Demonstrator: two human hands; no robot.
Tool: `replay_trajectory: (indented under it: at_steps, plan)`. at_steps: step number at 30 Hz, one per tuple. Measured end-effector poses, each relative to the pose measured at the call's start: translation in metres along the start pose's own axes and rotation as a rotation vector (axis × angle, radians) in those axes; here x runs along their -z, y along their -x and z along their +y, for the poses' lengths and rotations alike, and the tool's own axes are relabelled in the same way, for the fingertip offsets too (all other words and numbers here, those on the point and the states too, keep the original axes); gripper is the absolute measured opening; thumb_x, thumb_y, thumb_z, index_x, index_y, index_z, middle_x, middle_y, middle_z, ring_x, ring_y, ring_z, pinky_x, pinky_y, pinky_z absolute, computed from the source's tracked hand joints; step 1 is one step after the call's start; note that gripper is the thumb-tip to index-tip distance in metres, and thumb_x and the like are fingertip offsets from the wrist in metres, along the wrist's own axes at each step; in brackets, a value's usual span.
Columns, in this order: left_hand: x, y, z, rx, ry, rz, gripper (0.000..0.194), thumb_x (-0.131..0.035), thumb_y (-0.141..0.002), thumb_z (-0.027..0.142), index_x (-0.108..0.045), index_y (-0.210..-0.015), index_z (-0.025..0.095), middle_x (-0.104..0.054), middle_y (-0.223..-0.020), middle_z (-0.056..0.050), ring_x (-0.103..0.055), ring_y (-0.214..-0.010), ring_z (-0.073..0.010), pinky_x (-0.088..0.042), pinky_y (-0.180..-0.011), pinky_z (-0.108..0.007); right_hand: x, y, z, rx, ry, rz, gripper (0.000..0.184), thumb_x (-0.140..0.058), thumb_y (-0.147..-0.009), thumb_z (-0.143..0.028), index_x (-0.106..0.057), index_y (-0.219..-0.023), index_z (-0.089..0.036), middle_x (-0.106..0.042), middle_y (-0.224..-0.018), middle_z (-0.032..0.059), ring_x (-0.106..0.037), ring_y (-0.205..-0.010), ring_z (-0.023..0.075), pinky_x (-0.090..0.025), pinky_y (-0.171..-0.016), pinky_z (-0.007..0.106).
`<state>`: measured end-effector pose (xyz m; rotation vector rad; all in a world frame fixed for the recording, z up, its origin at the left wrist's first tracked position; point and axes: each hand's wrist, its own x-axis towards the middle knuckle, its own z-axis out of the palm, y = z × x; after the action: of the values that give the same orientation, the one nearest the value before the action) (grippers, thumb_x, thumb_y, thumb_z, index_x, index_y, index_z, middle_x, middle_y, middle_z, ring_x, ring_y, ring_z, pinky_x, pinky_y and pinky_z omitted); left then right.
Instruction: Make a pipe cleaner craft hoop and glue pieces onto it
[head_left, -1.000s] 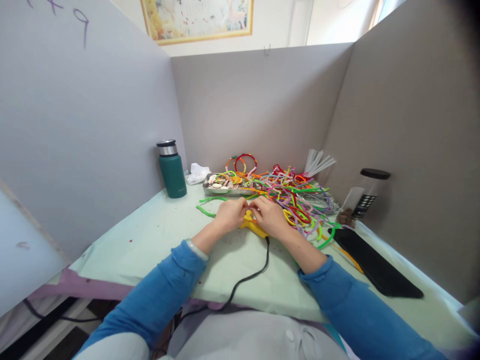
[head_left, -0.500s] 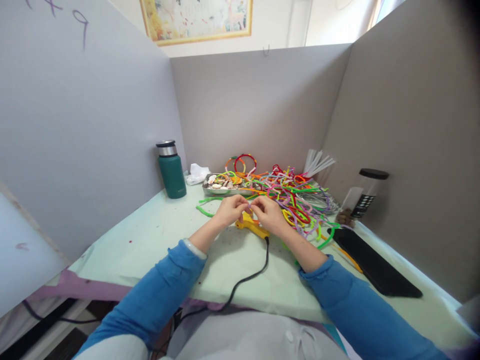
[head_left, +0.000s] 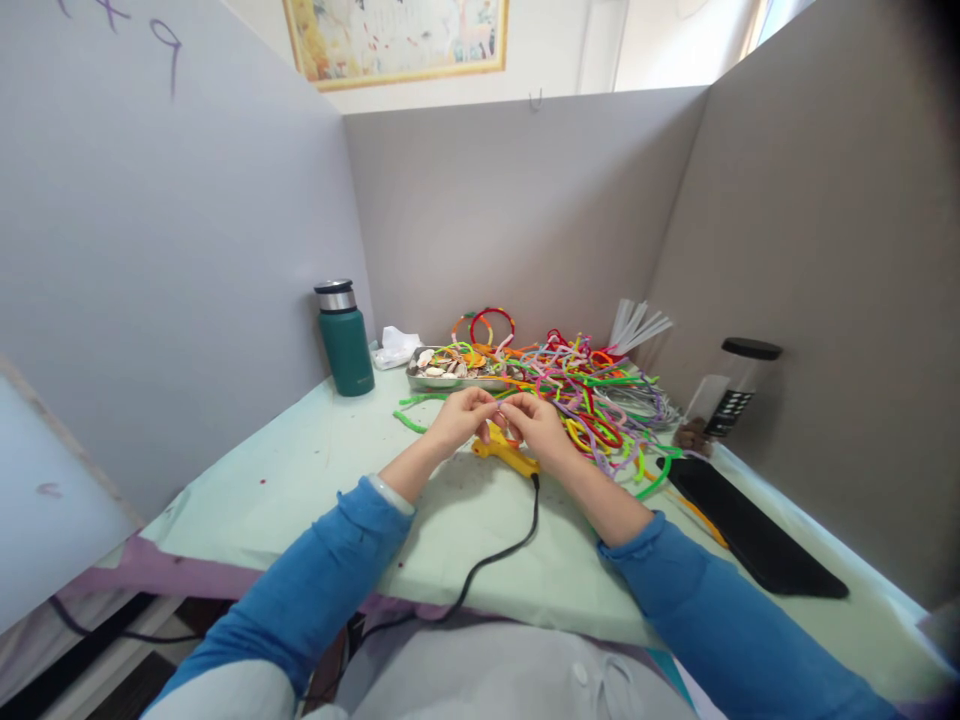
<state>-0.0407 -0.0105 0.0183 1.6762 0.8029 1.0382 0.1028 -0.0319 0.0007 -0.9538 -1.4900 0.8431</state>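
My left hand [head_left: 463, 418] and my right hand [head_left: 531, 424] meet fingertip to fingertip over the table, both closed in a pinch. Whatever lies between the fingers is too small to make out. Just beneath them rests a yellow glue gun [head_left: 508, 457], its black cord [head_left: 487, 562] running toward me over the table edge. Behind and to the right of my hands spreads a tangled heap of colourful pipe cleaners [head_left: 592, 385]. A metal tray [head_left: 450, 382] with shells and flat pieces sits beyond my left hand.
A green bottle [head_left: 346, 345] stands at the left beside crumpled white tissue [head_left: 396, 347]. White glue sticks [head_left: 637, 325] lean at the back right. A clear jar with a black lid [head_left: 750, 348] and a long black flat object [head_left: 754, 525] are on the right. Grey partitions [head_left: 517, 210] enclose the table.
Both hands stay pinched together in nearly the same place, with only slight finger movement. The whole view has shifted by a few pixels.
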Motion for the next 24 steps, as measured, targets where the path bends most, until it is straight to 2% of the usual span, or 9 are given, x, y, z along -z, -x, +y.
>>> replay_trajectory:
  at_steps: [2, 6, 10, 14, 20, 24]
  plan:
    - [0.001, -0.001, -0.002, -0.020, -0.121, 0.011, 0.013, -0.051, -0.079, 0.025, -0.047, -0.079, 0.013, -0.065, -0.068, -0.003, -0.051, -0.036, -0.0071, -0.038, -0.039, -0.018, 0.002, -0.001, 0.002, 0.067, 0.169, 0.020, 0.019, -0.051, -0.078, -0.036, -0.056, -0.078, -0.017, -0.053, -0.058, -0.0018, -0.045, -0.048, 0.0106, -0.036, -0.046, 0.024]
    - [0.005, -0.001, -0.007, -0.116, -0.398, 0.025, 0.011, -0.049, -0.080, 0.026, -0.050, -0.079, 0.015, -0.066, -0.068, -0.001, -0.053, -0.038, -0.0071, -0.039, -0.042, -0.018, 0.006, 0.000, 0.005, 0.329, 0.554, 0.065, 0.013, -0.050, -0.081, -0.026, -0.060, -0.082, -0.018, -0.061, -0.079, 0.0041, -0.054, -0.071, 0.0149, -0.041, -0.065, 0.027]
    - [0.006, 0.001, -0.009, -0.172, -0.522, 0.036, 0.011, -0.050, -0.080, 0.026, -0.053, -0.079, 0.015, -0.067, -0.068, -0.001, -0.052, -0.039, -0.0062, -0.041, -0.046, -0.018, 0.009, 0.002, 0.004, 0.417, 0.743, 0.035, 0.012, -0.049, -0.082, -0.021, -0.060, -0.081, -0.019, -0.060, -0.083, 0.0047, -0.054, -0.076, 0.0153, -0.039, -0.069, 0.027]
    - [0.004, 0.001, -0.006, -0.157, -0.428, 0.029, 0.012, -0.048, -0.080, 0.025, -0.053, -0.079, 0.015, -0.067, -0.071, -0.002, -0.052, -0.039, -0.0057, -0.040, -0.043, -0.017, 0.011, 0.003, 0.002, 0.424, 0.768, 0.055, 0.012, -0.048, -0.082, -0.020, -0.059, -0.079, -0.018, -0.060, -0.079, 0.0042, -0.053, -0.073, 0.0150, -0.038, -0.066, 0.026]
    - [0.004, -0.002, 0.000, 0.004, -0.133, 0.005, 0.011, -0.052, -0.079, 0.023, -0.051, -0.080, 0.012, -0.065, -0.070, -0.004, -0.051, -0.037, -0.0058, -0.040, -0.039, -0.017, 0.010, 0.003, -0.003, 0.392, 0.667, 0.095, 0.012, -0.049, -0.080, -0.021, -0.060, -0.077, -0.018, -0.059, -0.073, 0.0027, -0.052, -0.068, 0.0144, -0.038, -0.062, 0.026]
    - [0.006, 0.000, 0.003, 0.083, 0.001, -0.022, 0.021, -0.059, -0.076, 0.030, -0.051, -0.081, 0.011, -0.066, -0.073, -0.006, -0.052, -0.040, -0.0050, -0.042, -0.042, -0.017, 0.009, 0.001, -0.001, 0.335, 0.528, 0.097, 0.013, -0.049, -0.079, -0.024, -0.059, -0.074, -0.018, -0.058, -0.069, 0.0020, -0.051, -0.061, 0.0134, -0.037, -0.057, 0.025]
